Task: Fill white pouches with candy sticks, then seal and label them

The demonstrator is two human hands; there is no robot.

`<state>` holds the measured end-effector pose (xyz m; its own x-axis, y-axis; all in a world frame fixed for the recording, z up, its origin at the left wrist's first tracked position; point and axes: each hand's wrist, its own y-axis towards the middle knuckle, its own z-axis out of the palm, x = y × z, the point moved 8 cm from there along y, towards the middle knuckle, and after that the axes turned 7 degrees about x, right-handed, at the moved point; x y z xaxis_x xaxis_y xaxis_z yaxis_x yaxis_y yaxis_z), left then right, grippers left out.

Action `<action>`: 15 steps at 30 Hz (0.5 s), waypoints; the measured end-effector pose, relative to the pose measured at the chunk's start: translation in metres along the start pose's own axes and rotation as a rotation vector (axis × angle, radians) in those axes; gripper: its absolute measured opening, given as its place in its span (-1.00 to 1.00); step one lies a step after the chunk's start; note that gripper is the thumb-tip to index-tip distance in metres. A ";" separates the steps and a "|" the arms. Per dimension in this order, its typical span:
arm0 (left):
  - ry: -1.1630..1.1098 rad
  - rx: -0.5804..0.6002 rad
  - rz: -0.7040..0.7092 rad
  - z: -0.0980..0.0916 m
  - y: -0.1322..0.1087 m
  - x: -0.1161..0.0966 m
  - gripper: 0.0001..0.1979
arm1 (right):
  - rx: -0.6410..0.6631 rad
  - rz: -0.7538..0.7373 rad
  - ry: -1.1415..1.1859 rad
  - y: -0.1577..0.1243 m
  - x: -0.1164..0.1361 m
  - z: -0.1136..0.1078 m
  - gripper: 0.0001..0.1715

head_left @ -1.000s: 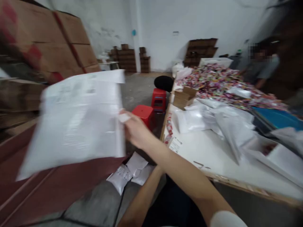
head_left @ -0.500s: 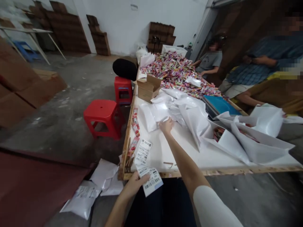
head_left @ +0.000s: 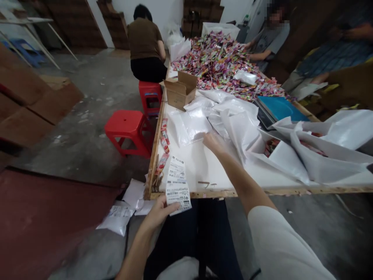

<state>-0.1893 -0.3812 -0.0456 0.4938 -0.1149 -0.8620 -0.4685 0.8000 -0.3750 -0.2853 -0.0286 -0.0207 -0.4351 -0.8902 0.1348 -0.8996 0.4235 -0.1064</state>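
Note:
My left hand [head_left: 163, 210] pinches a strip of printed shipping labels [head_left: 178, 197] between thumb and fingers at the table's near edge. The strip's upper part lies on the tabletop. Farther in, my right hand [head_left: 212, 142] is closed at the lower right edge of a white plastic mailing bag [head_left: 190, 126]; motion blurs its fingers. That bag lies flat and shiny beside other filled white bags [head_left: 221, 105]. Standing to the right are open white bags [head_left: 291, 155] with colourful packets inside. Several small red packets [head_left: 164, 142] line the table's left edge.
A large heap of wrapped sweets [head_left: 218, 62] covers the far table. An open cardboard box [head_left: 181, 91] and a blue folder [head_left: 282, 109] stand nearer. Red stools [head_left: 125, 126] are left, one with a seated person [head_left: 145, 42]. White parcels [head_left: 116, 216] lie below; people are at right.
My right hand has shifted slightly right, and the mailing bag lies flatter. My left hand has turned the labels more upright. A person bent low at the far stool now sits up.

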 end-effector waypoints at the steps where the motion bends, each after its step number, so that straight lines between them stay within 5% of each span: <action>1: 0.003 -0.011 0.023 0.001 -0.005 -0.004 -0.50 | 0.003 -0.008 -0.002 -0.008 0.002 0.002 -0.64; 6: -0.008 -0.074 0.077 -0.001 -0.023 -0.007 -0.54 | -0.048 -0.037 -0.085 -0.031 0.023 0.003 -0.55; 15: -0.083 -0.322 0.165 -0.038 -0.054 -0.008 -0.53 | 0.035 -0.105 -0.165 0.016 0.061 -0.026 -0.51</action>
<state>-0.1956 -0.4462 -0.0310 0.4437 0.0586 -0.8943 -0.7467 0.5759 -0.3327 -0.3273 -0.0718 0.0119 -0.3246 -0.9457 -0.0162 -0.9365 0.3237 -0.1345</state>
